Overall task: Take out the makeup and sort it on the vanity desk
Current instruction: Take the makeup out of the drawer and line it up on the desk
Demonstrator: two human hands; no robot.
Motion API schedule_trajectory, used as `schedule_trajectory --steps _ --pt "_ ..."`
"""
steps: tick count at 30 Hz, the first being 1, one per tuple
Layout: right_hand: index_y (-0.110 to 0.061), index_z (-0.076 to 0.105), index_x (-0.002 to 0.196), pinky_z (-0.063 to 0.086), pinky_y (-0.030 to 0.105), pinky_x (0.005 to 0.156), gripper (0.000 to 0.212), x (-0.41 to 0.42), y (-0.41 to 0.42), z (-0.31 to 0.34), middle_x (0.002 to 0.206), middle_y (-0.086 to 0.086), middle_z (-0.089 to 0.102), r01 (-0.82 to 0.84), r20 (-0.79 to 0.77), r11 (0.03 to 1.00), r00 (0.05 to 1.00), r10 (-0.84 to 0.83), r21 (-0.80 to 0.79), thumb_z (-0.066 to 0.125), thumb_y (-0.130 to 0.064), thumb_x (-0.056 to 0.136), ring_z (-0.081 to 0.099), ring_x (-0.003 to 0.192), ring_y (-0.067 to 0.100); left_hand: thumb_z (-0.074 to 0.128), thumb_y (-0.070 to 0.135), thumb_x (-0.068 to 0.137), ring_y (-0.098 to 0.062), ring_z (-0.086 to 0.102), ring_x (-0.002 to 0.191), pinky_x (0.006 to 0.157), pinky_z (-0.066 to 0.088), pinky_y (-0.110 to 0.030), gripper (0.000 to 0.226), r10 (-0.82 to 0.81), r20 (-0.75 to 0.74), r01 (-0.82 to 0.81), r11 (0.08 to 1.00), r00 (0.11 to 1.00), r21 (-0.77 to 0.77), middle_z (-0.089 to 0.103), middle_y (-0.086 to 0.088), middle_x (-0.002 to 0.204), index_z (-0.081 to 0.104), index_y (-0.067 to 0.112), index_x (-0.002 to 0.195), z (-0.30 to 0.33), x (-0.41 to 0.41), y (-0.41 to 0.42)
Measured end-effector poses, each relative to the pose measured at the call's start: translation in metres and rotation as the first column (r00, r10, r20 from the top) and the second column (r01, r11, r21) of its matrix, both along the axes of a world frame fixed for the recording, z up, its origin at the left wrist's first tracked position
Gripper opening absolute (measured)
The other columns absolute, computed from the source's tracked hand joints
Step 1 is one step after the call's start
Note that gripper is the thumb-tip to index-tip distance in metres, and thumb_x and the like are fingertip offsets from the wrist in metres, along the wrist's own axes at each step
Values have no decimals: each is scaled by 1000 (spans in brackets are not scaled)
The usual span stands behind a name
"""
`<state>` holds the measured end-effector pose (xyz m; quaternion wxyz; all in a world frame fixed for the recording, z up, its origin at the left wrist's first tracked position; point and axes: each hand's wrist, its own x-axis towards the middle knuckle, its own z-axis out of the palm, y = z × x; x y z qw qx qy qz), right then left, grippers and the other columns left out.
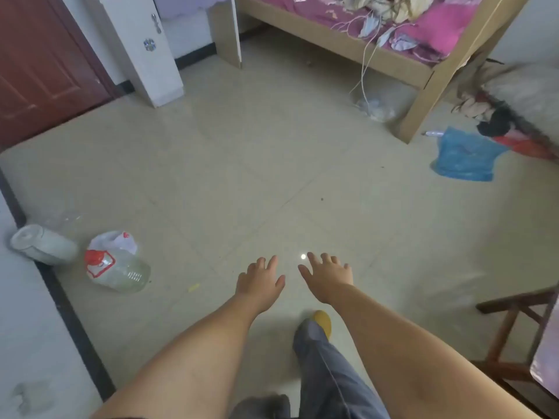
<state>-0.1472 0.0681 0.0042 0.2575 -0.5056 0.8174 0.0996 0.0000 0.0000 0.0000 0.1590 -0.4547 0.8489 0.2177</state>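
Note:
My left hand (260, 276) and my right hand (328, 273) are stretched out side by side over the tiled floor, palms down, fingers spread and holding nothing. No makeup and no vanity desk can be made out in the head view. Below my arms I see my leg in grey trousers and a yellow shoe (323, 322).
A clear plastic jug with a red cap (116, 269) and a white roll (42, 244) lie at the left wall. A white cabinet (142, 46) stands by a brown door (39, 68). A wooden bed frame (423, 95), a blue bag (465, 155) and a wooden stool (514, 328) are on the right.

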Motion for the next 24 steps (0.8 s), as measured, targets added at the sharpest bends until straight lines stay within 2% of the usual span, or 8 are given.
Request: schedule_trajectory --steps 6,14,19,24 --pt "-26 24 144 32 43 100 56 -82 -84 -1 146 7 34 -46 16 999 999 46 -21 13 -54 97 33 132 27 28 43 97 -28 39 124 92 40 -42 53 15 -29 -16 1000 999 -18 35 -9 141 19 21 144 6 -78 -89" --pt "-26 23 144 32 43 100 56 -211 -206 5 147 7 32 -147 -24 989 989 147 23 15 -54 97 33 132 27 28 42 97 -26 43 119 88 42 -39 51 80 -60 -83 996 995 -45 43 -6 132 21 22 144 13 -188 -203" --pt "-26 19 146 31 43 102 57 -250 -292 1 149 8 30 -211 -13 977 977 211 21 15 -54 97 32 134 28 27 43 98 -25 43 119 89 42 -38 51 113 -44 -116 991 993 -72 44 -6 133 21 22 143 10 -229 -285" --pt "-26 21 144 33 42 99 54 -278 -391 -11 146 7 33 -277 -36 961 960 278 5 15 -53 97 35 131 27 23 46 98 -23 42 123 95 41 -37 54 134 -13 -135 988 991 -81 42 -5 137 18 23 146 -6 -256 -374"
